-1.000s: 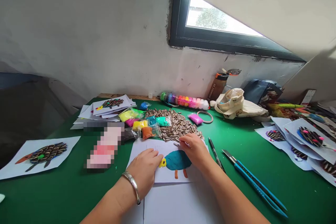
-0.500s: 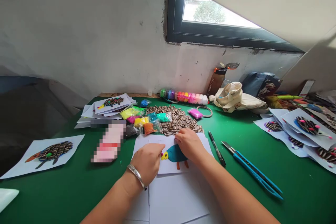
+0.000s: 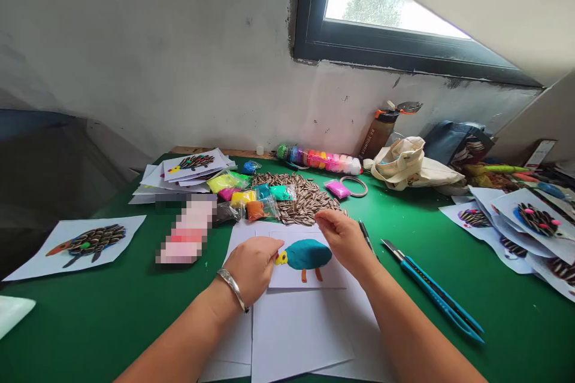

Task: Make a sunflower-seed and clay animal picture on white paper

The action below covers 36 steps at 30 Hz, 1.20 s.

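Note:
A bird of flattened modelling clay, with a teal body, yellow head and orange legs, lies on a small white sheet. My left hand, a silver bangle at its wrist, rests on the sheet's left side with curled fingers beside the head; what its fingertips hold, if anything, is hidden. Over the right edge of the body, my right hand is raised with thumb and fingers pinched together. I cannot make out anything in that pinch. Beyond it spreads a pile of striped sunflower seeds.
More white paper lies under the sheet. Bags of coloured clay sit left of the seeds. A pen and a blue utility knife lie right. Seed-covered pictures flank both sides. A bottle stands at the back.
My right hand has lifted off the teal body and moved slightly right and up, uncovering the body. My left hand stays beside the yellow head. The view has shifted slightly.

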Available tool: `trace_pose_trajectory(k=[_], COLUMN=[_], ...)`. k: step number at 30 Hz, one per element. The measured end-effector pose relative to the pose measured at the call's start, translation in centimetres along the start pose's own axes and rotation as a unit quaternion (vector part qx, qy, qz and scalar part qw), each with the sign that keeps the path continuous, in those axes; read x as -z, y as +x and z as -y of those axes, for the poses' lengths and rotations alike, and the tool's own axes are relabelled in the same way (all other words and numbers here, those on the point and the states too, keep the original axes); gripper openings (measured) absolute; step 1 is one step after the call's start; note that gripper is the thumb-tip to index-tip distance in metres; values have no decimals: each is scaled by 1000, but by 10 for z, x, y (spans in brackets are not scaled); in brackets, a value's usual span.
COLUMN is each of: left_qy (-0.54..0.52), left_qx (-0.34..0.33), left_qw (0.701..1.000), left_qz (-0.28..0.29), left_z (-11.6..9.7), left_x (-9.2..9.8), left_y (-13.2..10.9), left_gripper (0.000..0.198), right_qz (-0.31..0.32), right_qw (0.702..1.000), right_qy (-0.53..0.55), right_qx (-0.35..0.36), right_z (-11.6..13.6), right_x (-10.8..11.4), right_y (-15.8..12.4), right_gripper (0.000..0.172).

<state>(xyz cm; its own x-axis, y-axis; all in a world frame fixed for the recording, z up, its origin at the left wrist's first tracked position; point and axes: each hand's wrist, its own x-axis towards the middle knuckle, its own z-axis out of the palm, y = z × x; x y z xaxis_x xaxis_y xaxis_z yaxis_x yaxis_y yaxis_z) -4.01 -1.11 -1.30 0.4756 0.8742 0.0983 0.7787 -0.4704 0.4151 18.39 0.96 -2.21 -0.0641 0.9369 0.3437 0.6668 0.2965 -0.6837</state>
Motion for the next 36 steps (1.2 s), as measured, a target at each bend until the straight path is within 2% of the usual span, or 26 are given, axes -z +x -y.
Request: trace_pose_trajectory(k=[4, 7, 9, 13, 23, 36], left_qy=[2, 0, 0, 0, 37, 71], left_qx=[-3, -11, -18, -31, -63, -81], left_qw=[1000, 1000, 999, 999, 997, 994], left_qz=[10, 23, 29, 32, 25, -3], left_z=[0, -2, -3, -3, 1, 0], left_x=[2, 3, 4, 2, -7, -13], left_y=[1, 2, 2, 2, 1, 0], left_gripper=[34, 32, 31, 29, 29, 26], right_qz=[72, 172, 201, 179, 177, 178], right_qw=[993, 972, 967, 978, 982, 982], right_qy=[83, 135, 134, 94, 51, -59], right_qx=[-33, -84, -76, -47, -47, -30], right_z=[13, 24, 29, 31, 26, 40], right_x=[-12, -19, -21, -23, -33, -30], right_y=[-9, -16, -17, -17, -19, -13], right_gripper=[19, 21, 23, 25, 24, 27])
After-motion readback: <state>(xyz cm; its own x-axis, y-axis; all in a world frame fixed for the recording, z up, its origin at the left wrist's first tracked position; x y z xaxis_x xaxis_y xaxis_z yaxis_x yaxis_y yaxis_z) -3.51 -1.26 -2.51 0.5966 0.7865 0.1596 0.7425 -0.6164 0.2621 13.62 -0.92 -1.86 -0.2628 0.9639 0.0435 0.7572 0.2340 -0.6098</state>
